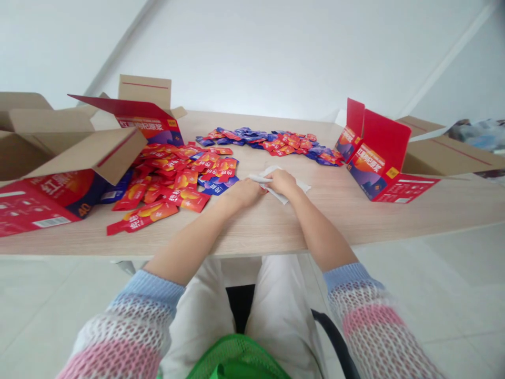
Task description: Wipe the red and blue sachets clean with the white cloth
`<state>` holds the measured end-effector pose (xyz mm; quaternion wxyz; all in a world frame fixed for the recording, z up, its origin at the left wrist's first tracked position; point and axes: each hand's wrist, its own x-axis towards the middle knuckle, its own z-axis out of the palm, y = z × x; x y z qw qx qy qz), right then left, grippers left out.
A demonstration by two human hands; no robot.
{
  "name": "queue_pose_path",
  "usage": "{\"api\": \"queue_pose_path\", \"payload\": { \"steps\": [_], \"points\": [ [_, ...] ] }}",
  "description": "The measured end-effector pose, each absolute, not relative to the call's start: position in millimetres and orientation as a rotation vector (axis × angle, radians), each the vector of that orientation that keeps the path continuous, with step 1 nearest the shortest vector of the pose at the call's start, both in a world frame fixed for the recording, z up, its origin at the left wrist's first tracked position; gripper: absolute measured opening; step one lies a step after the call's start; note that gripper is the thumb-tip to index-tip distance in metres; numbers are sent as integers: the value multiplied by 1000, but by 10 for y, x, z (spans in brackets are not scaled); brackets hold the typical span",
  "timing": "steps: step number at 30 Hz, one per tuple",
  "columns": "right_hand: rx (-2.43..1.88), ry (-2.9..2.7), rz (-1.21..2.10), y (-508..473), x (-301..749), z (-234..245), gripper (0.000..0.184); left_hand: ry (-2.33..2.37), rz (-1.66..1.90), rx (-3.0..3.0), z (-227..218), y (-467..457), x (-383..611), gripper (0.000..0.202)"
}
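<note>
Looking down from the head camera, the person is sitting at a light wood-grain table (339,216), with both forearms resting on it. The left hand (244,192) and right hand (282,181) are lying close together, nearly touching, over a crumpled white cloth (284,197) near the table's front edge. The fingers (258,186) are curling down onto it, but whether they are clamping it or only pressing on it cannot be told. Red sachets (173,176) are lying scattered just beside the left hand, mixed with purple sachets (221,184), while a looser band of both colours (268,142) is stretching across the table further ahead. An open printed carton (51,195) is sitting at the left end, another open printed carton (379,168) is sitting at the right, and a green mesh bag (236,358) is resting on the person's lap.
</note>
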<state>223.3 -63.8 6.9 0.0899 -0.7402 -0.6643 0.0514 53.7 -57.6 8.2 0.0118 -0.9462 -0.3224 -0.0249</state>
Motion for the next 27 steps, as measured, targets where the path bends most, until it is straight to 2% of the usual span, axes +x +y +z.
{"api": "queue_pose_path", "payload": {
  "steps": [5,11,17,21,27],
  "points": [
    [-2016,-2206,287,-613,2356,111,28,-1012,-38,-2966,63,-572,539,35],
    [-1978,-2288,481,-582,2512,145,37,-978,48,-2959,77,-499,527,38],
    [-2471,-1788,182,-613,2479,167,33,-1016,140,-2894,70,-391,508,44],
    [-2538,-1399,-28,-604,2538,86,35,-1059,148,-2879,62,-384,506,44],
    [-2489,-1279,-25,-631,2768,96,31,-1081,148,-2881,42,-429,505,48]
  ]
}}
